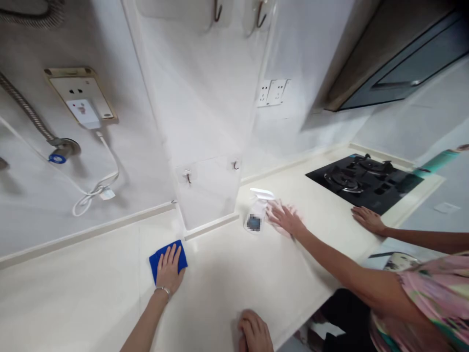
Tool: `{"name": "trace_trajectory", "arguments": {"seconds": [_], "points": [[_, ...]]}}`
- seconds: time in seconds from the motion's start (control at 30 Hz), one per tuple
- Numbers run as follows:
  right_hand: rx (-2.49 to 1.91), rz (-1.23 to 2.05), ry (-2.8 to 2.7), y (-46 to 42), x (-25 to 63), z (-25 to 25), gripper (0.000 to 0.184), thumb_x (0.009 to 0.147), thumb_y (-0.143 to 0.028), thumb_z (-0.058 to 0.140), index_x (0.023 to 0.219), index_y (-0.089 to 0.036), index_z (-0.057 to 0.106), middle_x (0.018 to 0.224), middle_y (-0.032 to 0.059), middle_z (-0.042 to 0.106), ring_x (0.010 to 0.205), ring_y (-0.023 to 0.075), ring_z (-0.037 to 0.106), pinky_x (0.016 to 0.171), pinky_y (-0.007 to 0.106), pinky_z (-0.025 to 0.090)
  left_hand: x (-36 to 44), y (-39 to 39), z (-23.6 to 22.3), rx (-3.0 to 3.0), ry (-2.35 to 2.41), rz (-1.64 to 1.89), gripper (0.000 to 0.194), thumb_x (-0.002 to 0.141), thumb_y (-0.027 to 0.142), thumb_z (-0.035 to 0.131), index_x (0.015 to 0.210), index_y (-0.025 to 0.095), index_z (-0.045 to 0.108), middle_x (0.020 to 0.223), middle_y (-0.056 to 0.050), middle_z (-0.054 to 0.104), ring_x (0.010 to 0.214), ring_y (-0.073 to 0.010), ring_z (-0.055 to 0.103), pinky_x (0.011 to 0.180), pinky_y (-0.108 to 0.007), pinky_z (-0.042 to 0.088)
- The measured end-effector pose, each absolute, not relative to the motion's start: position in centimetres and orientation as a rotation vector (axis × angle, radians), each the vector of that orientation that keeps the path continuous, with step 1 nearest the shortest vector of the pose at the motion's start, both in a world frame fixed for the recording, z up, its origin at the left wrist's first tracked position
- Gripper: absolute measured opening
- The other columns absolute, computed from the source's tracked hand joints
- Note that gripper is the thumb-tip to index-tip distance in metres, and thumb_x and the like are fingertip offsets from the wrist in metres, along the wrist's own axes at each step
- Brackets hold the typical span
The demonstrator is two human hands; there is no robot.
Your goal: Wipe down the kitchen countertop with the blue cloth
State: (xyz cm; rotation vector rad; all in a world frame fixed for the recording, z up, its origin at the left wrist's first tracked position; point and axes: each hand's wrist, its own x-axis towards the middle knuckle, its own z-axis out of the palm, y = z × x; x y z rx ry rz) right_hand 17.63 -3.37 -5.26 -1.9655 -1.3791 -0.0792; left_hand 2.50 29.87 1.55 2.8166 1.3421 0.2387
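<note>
My left hand [169, 274], with a bracelet at the wrist, lies flat on a folded blue cloth [156, 262]. Its fingers are slightly spread and press the cloth against the pale countertop [220, 274]. Near the counter's front edge, my right hand [254, 332] rests with its fingers curled together and no object visible in them. A white spray bottle [259, 209] is on the counter by the wall corner, its label blurred out. Beside it, a co-worker's hand [287, 218] is spread over a whitish cloth [274, 215].
The co-worker's other hand [368, 220] rests by a black gas hob [361, 178] at right. A boxed wall column [208, 195] with hooks juts out at the back. On the left wall are a plugged-in charger [84, 113] with a hanging cord and a valve [62, 154].
</note>
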Motion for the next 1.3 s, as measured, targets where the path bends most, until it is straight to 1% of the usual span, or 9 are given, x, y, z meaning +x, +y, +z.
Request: {"name": "trace_trajectory", "arguments": {"seconds": [0.1, 0.23, 0.43, 0.6, 0.73, 0.93, 1.03, 1.17, 1.3], "points": [[-1.939, -0.093, -1.398, -3.1, 17.7, -4.5, 0.049, 0.066, -0.004, 0.050, 0.107, -0.031, 0.058, 0.115, 0.0052, 0.061, 0.109, 0.0298, 0.059, 0.088, 0.047, 0.054, 2.1, 26.5, 1.5, 2.811, 1.396, 0.260, 0.066, 0.086, 0.028, 0.045, 0.151, 0.019, 0.033, 0.160, -0.007, 0.033, 0.149, -0.0252, 0.027, 0.122, -0.048, 0.023], [-1.922, -0.144, -1.416, -2.7, 17.4, -3.0, 0.046, 0.062, 0.000, 0.047, 0.101, -0.024, 0.054, 0.109, 0.0072, 0.061, 0.106, 0.0268, 0.057, 0.087, 0.042, 0.050, 1.6, 22.7, 1.0, 2.829, 1.402, 0.287, 0.066, 0.087, 0.030, 0.045, 0.151, 0.020, 0.033, 0.160, -0.008, 0.035, 0.148, -0.0258, 0.029, 0.121, -0.049, 0.025], [-1.959, -0.098, -1.349, -2.7, 16.6, -0.8, 0.038, 0.066, 0.002, 0.045, 0.095, -0.023, 0.050, 0.104, 0.0062, 0.059, 0.103, 0.0249, 0.053, 0.091, 0.043, 0.044, 0.2, 15.2, -0.2, 2.972, 1.305, 0.421, 0.070, 0.084, 0.027, 0.048, 0.152, 0.021, 0.031, 0.159, -0.007, 0.036, 0.147, -0.0252, 0.030, 0.120, -0.047, 0.028], [-1.943, -0.072, -1.347, -3.1, 16.9, 0.1, 0.037, 0.065, 0.003, 0.044, 0.090, -0.025, 0.050, 0.100, 0.0053, 0.058, 0.098, 0.0237, 0.053, 0.084, 0.040, 0.044, -0.8, 8.7, -0.1, 3.066, 1.256, 0.464, 0.081, 0.079, 0.021, 0.052, 0.154, 0.021, 0.023, 0.161, -0.007, 0.033, 0.148, -0.0254, 0.028, 0.119, -0.047, 0.030], [-1.933, -0.030, -1.393, -3.5, 17.1, 0.4, 0.038, 0.067, 0.002, 0.045, 0.091, -0.026, 0.053, 0.100, 0.0065, 0.058, 0.097, 0.0241, 0.055, 0.082, 0.040, 0.044, -1.5, 5.9, 0.1, 3.084, 1.242, 0.470, 0.086, 0.076, 0.017, 0.053, 0.155, 0.022, 0.020, 0.162, -0.007, 0.030, 0.149, -0.0261, 0.025, 0.118, -0.047, 0.032], [-1.922, -0.032, -1.374, -3.7, 16.8, -0.1, 0.038, 0.071, 0.002, 0.041, 0.097, -0.024, 0.052, 0.106, 0.0056, 0.057, 0.105, 0.0224, 0.051, 0.091, 0.039, 0.042, -2.8, 5.5, -0.2, 3.096, 1.206, 0.472, 0.085, 0.073, 0.014, 0.052, 0.153, 0.024, 0.026, 0.160, -0.005, 0.036, 0.147, -0.0256, 0.030, 0.115, -0.048, 0.038], [-1.904, -0.040, -1.388, -3.7, 16.8, -0.5, 0.036, 0.072, 0.001, 0.040, 0.097, -0.022, 0.052, 0.107, 0.0050, 0.056, 0.106, 0.0217, 0.050, 0.092, 0.039, 0.041, -4.7, 6.6, -0.4, 3.026, 1.268, 0.407, 0.081, 0.073, 0.013, 0.051, 0.151, 0.025, 0.032, 0.158, -0.004, 0.038, 0.146, -0.0265, 0.032, 0.116, -0.049, 0.037], [-1.903, -0.040, -1.399, -3.6, 16.9, -0.9, 0.036, 0.071, 0.001, 0.040, 0.097, -0.022, 0.053, 0.104, 0.0049, 0.056, 0.104, 0.0214, 0.051, 0.090, 0.038, 0.042, -8.7, 9.6, 0.1, 2.877, 1.422, 0.316, 0.070, 0.080, 0.017, 0.047, 0.149, 0.024, 0.038, 0.158, -0.004, 0.039, 0.147, -0.0264, 0.032, 0.119, -0.049, 0.033], [-1.900, -0.048, -1.397, -3.5, 16.8, -1.2, 0.037, 0.070, 0.001, 0.040, 0.096, -0.022, 0.053, 0.104, 0.0048, 0.056, 0.102, 0.0213, 0.052, 0.089, 0.038, 0.042, -11.5, 12.7, 0.7, 2.766, 1.598, 0.322, 0.061, 0.088, 0.026, 0.041, 0.148, 0.022, 0.039, 0.157, -0.005, 0.040, 0.147, -0.0248, 0.032, 0.120, -0.048, 0.030]]}}
